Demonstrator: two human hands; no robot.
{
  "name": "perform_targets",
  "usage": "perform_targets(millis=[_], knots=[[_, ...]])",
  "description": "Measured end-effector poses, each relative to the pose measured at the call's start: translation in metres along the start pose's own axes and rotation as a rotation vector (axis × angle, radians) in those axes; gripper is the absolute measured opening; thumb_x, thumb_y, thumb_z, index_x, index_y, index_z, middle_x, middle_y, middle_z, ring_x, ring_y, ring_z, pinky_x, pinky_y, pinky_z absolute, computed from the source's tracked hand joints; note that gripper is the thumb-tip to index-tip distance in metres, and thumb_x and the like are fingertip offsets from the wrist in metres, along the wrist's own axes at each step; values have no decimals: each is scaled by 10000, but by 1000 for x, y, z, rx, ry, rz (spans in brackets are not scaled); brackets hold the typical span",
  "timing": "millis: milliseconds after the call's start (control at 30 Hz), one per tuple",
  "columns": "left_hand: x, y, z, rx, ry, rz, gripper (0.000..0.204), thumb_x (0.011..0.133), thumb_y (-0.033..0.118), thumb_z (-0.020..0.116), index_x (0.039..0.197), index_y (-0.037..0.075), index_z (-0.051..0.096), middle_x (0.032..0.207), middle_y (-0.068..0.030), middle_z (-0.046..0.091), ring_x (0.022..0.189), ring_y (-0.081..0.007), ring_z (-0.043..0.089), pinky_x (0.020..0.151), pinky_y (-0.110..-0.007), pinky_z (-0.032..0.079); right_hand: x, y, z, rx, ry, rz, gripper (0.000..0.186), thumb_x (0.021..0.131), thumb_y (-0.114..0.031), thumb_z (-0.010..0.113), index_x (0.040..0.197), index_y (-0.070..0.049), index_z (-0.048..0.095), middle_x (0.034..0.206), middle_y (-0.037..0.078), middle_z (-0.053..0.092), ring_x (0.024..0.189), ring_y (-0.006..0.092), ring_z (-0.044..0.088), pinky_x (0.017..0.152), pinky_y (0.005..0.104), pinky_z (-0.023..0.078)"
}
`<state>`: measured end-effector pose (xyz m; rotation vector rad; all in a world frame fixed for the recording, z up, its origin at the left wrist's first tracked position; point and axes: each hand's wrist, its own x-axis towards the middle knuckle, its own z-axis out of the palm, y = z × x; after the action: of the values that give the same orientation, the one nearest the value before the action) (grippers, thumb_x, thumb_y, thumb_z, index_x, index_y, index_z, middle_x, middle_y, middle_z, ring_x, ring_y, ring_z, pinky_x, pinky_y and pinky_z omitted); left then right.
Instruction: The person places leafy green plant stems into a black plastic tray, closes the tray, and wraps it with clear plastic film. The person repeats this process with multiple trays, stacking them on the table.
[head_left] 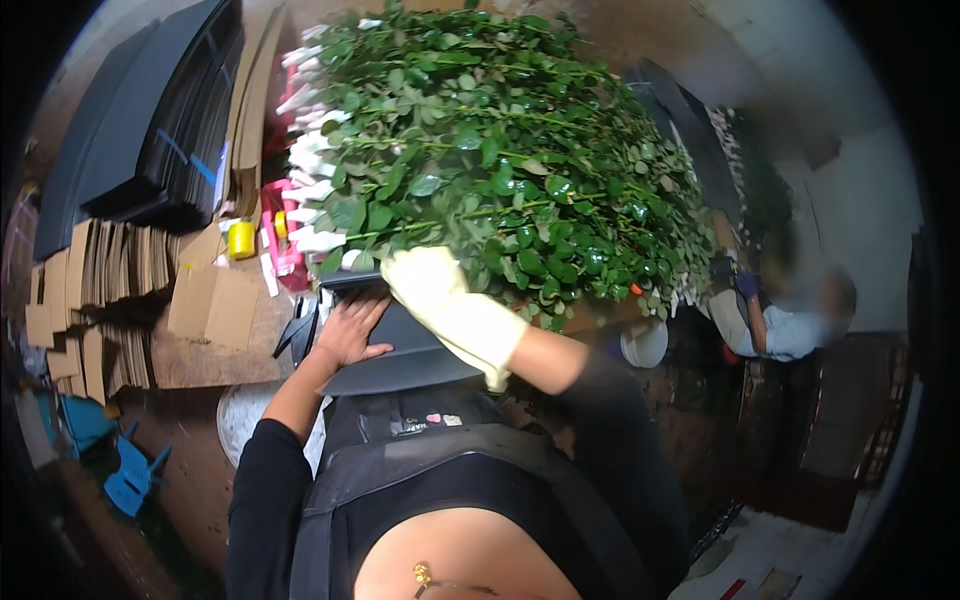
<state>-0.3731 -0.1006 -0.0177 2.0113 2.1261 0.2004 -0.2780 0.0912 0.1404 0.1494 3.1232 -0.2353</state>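
Observation:
A black sheet (410, 345), like card or plastic, lies at the near table edge, with a raised flap (350, 281) along its far side. My bare left hand (352, 332) rests flat on its left part, fingers stretched out toward the flap. My right hand (432, 292), in a pale yellow glove, is closed at the sheet's far edge beside the flap. Its fingertips are mostly hidden under the glove's back. Just beyond both hands lies a large pile of green leafy stems (500, 170), with white-wrapped heads (315, 190) at its left side.
Stacked black sheets (150, 120) and brown cardboard pieces (110, 265) stand left. A yellow roll (241, 240) and a pink holder (283, 245) sit beside the pile. Black straps (296, 335) lie near my left hand. A white bucket (645, 343) and another person (790, 330) are at right.

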Motion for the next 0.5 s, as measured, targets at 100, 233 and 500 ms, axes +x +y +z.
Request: perform_targets(millis=[100,233,500], knots=[[1,0,1,17,35,18,1005,870,773,473,1568,59,367,1609,-132,386,1531,-273,275,1266,-466,127,17,14,9,22,-219,110,173,818,-276,721,842,-104,722,832,130,730,846,354,717,752,469,560],[-8,-5,6,31,46,23,991,884,761,466,1535,18,389,1540,-187,446,1482,-319,345,1239,-480,196,-9,-12,-40,-10,46,-67,533,839,-352,748,1264,-45,651,1294,190,660,1211,348,629,1020,451,501],[-7,-4,6,-24,102,71,1008,837,702,558,1562,35,346,1622,-159,357,1515,-299,301,1264,-457,168,-61,-69,-1,142,-689,33,551,840,-341,789,1309,-95,637,1060,180,716,1025,387,679,911,461,539]])
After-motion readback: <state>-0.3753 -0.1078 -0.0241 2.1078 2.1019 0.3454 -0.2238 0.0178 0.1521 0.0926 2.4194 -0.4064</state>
